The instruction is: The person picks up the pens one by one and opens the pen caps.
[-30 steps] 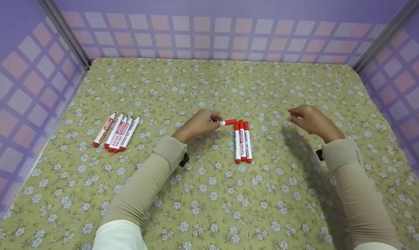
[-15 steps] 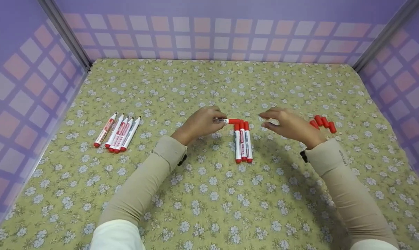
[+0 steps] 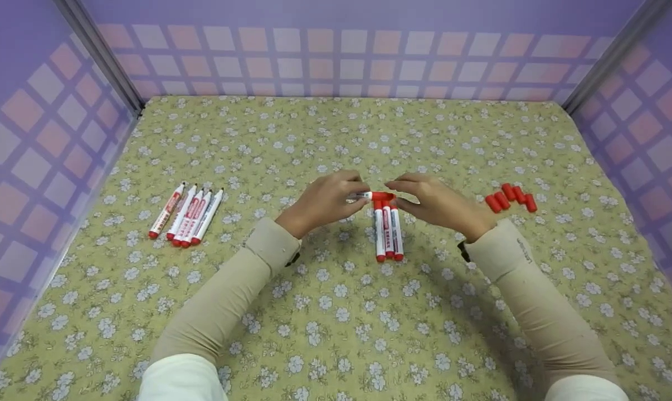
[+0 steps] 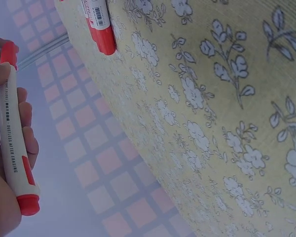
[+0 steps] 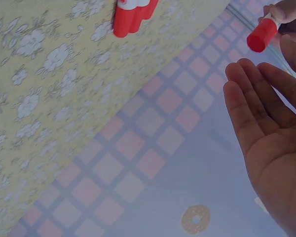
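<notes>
My left hand [image 3: 327, 196] holds a white whiteboard marker [image 4: 12, 123] with its red cap on, level and pointing right. In the left wrist view the fingers wrap its barrel. My right hand [image 3: 442, 201] is at the cap end, thumb and fingers spread around it. The right wrist view shows those fingers extended with a small gap to the cap [image 5: 262, 35]; whether the thumb touches it I cannot tell. Just below both hands, three capped markers [image 3: 389, 231] lie side by side on the cloth.
On the left lies a group of uncapped markers [image 3: 188, 217], tips away from me. Several loose red caps [image 3: 502, 200] lie to the right. A flowered tablecloth [image 3: 325, 312] covers the table, and purple checked panels [image 3: 336, 53] stand around its back and sides.
My right hand has moved left from near the loose caps to the marker's cap end, uncovering those caps. The left hand has shifted slightly right with the marker.
</notes>
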`<state>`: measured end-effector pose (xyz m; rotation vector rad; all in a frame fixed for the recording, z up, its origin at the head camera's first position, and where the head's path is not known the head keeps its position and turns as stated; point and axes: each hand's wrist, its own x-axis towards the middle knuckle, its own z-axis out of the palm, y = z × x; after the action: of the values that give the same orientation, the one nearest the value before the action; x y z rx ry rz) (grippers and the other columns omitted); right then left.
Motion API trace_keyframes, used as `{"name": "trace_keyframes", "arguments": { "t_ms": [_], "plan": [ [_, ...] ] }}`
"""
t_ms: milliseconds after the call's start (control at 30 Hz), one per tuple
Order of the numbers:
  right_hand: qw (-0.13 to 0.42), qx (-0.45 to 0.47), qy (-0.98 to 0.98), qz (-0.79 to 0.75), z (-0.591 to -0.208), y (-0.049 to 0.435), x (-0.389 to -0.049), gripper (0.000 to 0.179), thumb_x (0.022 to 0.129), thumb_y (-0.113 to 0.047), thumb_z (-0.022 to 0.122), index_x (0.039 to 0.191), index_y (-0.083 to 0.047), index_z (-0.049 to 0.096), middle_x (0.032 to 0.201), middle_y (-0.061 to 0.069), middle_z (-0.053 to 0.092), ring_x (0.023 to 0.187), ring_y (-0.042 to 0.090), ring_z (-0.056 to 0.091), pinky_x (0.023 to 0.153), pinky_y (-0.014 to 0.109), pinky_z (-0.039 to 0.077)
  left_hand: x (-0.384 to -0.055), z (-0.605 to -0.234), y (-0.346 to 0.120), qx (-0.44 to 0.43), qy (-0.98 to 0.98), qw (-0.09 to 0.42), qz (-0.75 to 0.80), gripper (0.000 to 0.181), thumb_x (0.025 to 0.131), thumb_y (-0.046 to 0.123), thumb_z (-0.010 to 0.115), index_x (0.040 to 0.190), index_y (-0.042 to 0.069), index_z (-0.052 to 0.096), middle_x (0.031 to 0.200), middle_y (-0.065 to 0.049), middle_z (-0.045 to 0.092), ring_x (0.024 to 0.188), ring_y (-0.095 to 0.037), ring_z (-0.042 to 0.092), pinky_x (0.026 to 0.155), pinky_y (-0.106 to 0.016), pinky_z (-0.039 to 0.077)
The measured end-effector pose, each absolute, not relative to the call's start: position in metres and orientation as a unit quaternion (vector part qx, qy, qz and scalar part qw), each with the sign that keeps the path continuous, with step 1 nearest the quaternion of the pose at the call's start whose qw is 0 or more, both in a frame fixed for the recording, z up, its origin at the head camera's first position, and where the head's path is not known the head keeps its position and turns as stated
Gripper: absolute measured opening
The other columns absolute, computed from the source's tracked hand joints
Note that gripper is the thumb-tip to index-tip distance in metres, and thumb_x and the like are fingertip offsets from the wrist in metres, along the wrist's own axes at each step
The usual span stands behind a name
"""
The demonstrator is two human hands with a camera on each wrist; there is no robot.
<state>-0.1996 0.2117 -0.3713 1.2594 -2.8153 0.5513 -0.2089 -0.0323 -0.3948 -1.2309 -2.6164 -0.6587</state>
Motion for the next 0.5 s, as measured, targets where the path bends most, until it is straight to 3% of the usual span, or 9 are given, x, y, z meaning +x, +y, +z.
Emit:
{"name": "trace_keyframes", "arguments": {
  "t_ms": [500],
  "plan": [
    [0.015,0.434,-0.886,0.164,-0.376,0.189,-0.199,0.028,0.095,-0.013,0.060,0.120,-0.001,0.065,0.099,0.013,0.069,0.081,0.020,0.067,0.071,0.032,0.056,-0.204,-0.395,-0.029,-0.429,-0.872,0.131,-0.197,0.025,0.097,0.025,0.057,0.108,0.007,0.071,0.096,-0.007,0.063,0.075,-0.015,0.060,0.066,-0.028,0.051]
  ]
}}
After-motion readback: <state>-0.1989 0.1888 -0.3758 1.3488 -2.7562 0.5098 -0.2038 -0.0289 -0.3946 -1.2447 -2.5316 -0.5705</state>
